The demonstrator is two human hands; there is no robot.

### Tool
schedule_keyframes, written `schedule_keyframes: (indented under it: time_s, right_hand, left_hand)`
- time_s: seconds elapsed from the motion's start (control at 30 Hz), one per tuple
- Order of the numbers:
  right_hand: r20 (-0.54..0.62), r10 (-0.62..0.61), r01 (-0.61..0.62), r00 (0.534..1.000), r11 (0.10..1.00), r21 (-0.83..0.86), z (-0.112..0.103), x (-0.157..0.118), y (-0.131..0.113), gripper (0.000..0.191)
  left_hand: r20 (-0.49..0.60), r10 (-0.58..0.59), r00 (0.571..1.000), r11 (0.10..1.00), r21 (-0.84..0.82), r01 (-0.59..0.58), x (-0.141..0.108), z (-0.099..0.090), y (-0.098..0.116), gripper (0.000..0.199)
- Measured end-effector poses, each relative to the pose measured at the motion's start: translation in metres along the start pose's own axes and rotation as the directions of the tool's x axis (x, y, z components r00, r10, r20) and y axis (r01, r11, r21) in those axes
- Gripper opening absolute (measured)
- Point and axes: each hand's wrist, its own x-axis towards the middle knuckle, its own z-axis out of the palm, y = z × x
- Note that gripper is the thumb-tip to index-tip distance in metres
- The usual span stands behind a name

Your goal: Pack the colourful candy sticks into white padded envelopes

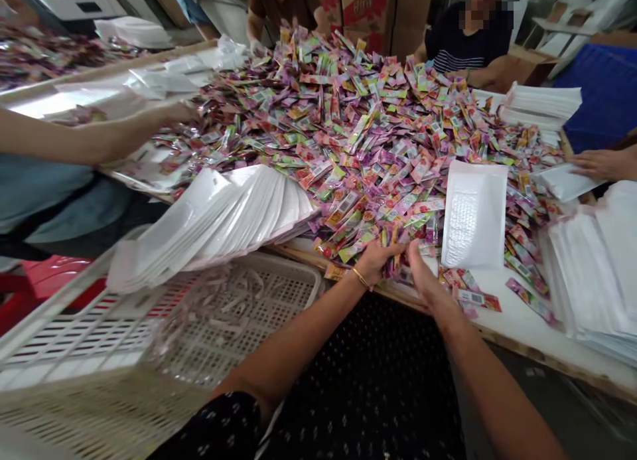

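Note:
At the table's near edge, my left hand [374,261] is closed around a few small colourful packets [393,257], which partly hide its fingers. Facing it, my right hand [423,273] is held flat with its fingers stretched out, its palm turned toward those packets. Beyond both hands rises a large heap of the same pink, purple and green packets [358,135]. A white bubble mailer [475,214] lies on the packets just right of my right hand. A few loose packets [478,299] rest on the white tabletop beside it.
A fanned stack of white mailers [233,208] overhangs a white plastic basket [279,294] at left. More mailers [587,274] are piled at right. Co-workers' arms reach in from the left [99,135] and right [607,162]; other people stand across the table.

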Motion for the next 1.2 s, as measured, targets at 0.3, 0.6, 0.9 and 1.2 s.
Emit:
schedule_keyframes:
  time_s: [0.3,0.6,0.9,1.2]
  right_hand:
    - [0.451,-0.324,0.365,0.832,-0.293,-0.884,-0.051,0.077,-0.050,0.040]
    - [0.621,-0.348,0.540,0.702,-0.309,-0.783,-0.062,0.120,-0.062,0.030]
    - [-0.277,-0.287,0.219,0.917,0.942,-0.253,-0.041,0.135,-0.088,0.033]
    - [-0.112,-0.048,0.088,0.993,0.916,0.391,-0.046,0.109,-0.104,0.036]
  left_hand:
    - [0.081,-0.151,0.985,0.968,-0.189,0.164,0.026,-0.037,0.028,0.008]
    - [0.111,-0.102,0.989,0.975,-0.187,0.122,0.087,-0.040,0.058,0.016]
    - [0.055,-0.009,0.998,0.994,-0.113,0.015,0.097,-0.019,0.081,0.015]
    - [0.135,0.185,0.973,0.982,0.021,-0.190,0.058,0.018,0.080,0.027]
